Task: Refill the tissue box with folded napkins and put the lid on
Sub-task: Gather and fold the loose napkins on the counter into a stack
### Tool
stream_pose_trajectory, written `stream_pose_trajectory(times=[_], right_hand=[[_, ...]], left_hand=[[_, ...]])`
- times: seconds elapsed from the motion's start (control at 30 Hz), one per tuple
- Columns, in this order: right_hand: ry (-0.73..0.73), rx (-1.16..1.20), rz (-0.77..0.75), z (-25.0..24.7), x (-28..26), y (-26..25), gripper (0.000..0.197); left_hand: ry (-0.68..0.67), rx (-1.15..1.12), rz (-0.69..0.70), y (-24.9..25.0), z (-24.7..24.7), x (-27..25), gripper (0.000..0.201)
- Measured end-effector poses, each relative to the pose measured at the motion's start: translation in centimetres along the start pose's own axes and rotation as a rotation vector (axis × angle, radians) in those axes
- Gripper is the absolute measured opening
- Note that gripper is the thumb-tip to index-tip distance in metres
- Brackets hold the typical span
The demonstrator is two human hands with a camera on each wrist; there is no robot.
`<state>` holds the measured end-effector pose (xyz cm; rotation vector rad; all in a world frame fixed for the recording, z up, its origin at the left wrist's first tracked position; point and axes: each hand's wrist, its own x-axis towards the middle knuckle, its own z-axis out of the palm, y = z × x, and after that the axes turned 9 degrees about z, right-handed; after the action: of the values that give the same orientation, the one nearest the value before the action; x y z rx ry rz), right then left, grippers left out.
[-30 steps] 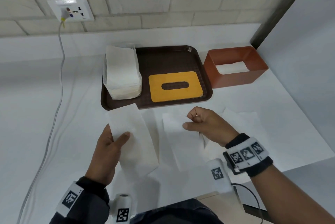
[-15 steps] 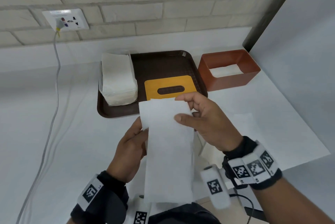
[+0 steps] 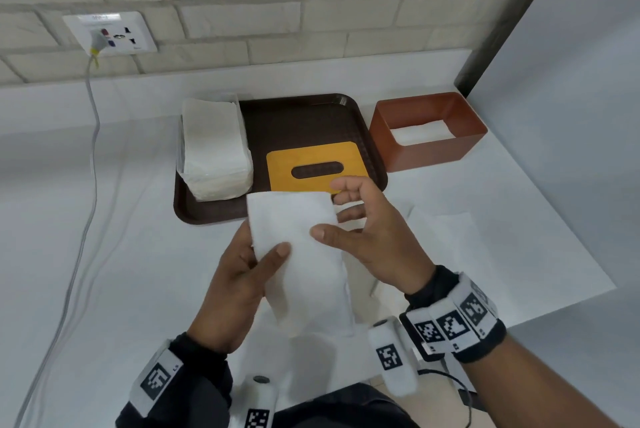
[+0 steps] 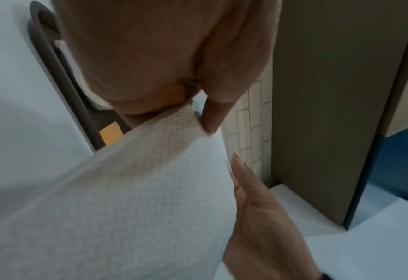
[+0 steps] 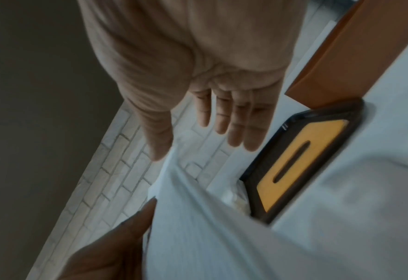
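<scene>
Napkin (image 3: 294, 247) is white, lid (image 3: 311, 153) yellow, box (image 3: 429, 150) rust-orange, tray (image 3: 298, 122) dark brown.

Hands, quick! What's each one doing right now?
Left hand: holding the napkin, thumb on top.
Right hand: open, fingers straight, thumb touching the napkin.

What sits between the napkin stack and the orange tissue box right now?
The yellow lid, flat on the brown tray, lies between the napkin stack and tissue box; the head view shows it.
</scene>
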<state>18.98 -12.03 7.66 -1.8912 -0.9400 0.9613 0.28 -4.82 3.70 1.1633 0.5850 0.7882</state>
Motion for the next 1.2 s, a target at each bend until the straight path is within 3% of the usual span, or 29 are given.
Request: stream_pose_trajectory(times=[0.1, 0.2, 0.3, 0.4, 0.53, 0.67, 0.8, 0.9, 1.03, 1.2], right_hand=[[-0.112, 0.030, 0.141, 0.7, -0.7, 1.4, 0.095], [-0.250, 0.085, 0.097, 2.9, -1.6, 2.1, 0.083], [-0.186, 0.082, 0.071, 3.5, -1.6, 2.2, 0.072], [-0.142, 0.081, 0.075, 2.9, -1.4, 2.7, 0.060], [-0.126, -0.015, 0.052, 1.9, -1.5, 3.5, 0.035], [-0.098, -0.013, 0.190, -2.1, 0.2, 5.1, 0.034], [0.229, -0.592, 0.419, -8.1, 3.7, 10.1, 0.047], [0.261, -0.736, 0.629, -10.1, 4.6, 12.4, 0.067], [0.296, -0.706, 0.651, -11.1, 4.9, 14.2, 0.068], [0.289, -0.682, 0.623, -11.4, 5.5, 14.6, 0.051]], left_hand=[[0.106, -0.100, 0.035, -0.1, -0.3, 0.2, 0.044], [0.033, 0.016, 0.063, -0.3, 0.2, 0.5, 0.043], [0.041, 0.179, 0.147, -0.4, 0.8, 0.7, 0.046], [0.108, 0.161, 0.167, -0.4, 0.5, 1.0, 0.046], [-0.006, 0.217, 0.086, -0.7, 0.5, 0.7, 0.057], [0.120, 0.107, 0.024, -1.2, -0.8, 0.6, 0.059], [0.188, 0.086, 0.005, -1.3, -2.1, 0.4, 0.055], [0.187, 0.062, -0.028, -1.6, -2.5, 0.0, 0.051], [0.191, 0.049, -0.070, -2.2, -2.5, -0.4, 0.042], [0.171, 0.077, -0.089, -2.6, -2.4, -0.5, 0.041]])
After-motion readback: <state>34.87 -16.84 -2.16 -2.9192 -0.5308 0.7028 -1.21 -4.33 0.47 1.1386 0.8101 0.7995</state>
